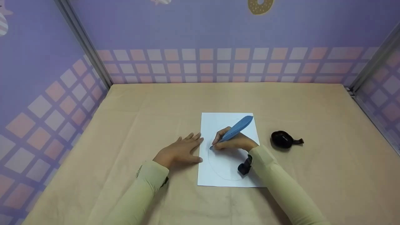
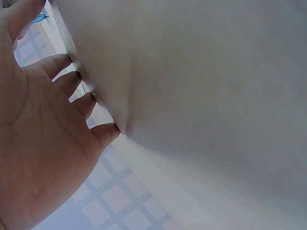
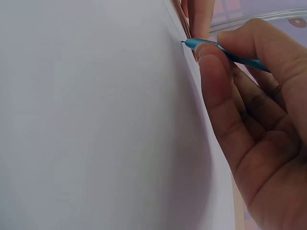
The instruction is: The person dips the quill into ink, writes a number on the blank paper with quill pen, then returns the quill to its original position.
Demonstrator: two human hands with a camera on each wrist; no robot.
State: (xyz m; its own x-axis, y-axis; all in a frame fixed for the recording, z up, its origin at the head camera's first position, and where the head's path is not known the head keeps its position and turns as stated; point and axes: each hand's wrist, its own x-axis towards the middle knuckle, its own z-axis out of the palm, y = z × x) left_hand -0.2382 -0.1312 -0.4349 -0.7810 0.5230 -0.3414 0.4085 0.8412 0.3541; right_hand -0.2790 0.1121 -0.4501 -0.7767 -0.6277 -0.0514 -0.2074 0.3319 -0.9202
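Note:
My right hand (image 1: 234,142) pinches a blue feather-shaped pen (image 1: 239,127) between thumb and fingers, its tip down at the left part of a white sheet of paper (image 1: 206,175). In the right wrist view the pen's dark point (image 3: 183,42) meets the sheet. A thin curved line runs from near the tip down and round to the lower right on the paper; the right hand and forearm hide part of the sheet. Spread flat, my left hand (image 1: 179,151) rests on the tablecloth with its fingertips (image 2: 112,130) right at the paper's left edge.
To the right of the paper lies a glossy black rounded object (image 1: 282,139) with a narrow neck. A beige cloth (image 1: 150,112) covers the table. Purple walls with a checked band (image 1: 206,65) stand behind and at both sides. Black wrist cameras (image 1: 244,168) sit under the cuffs.

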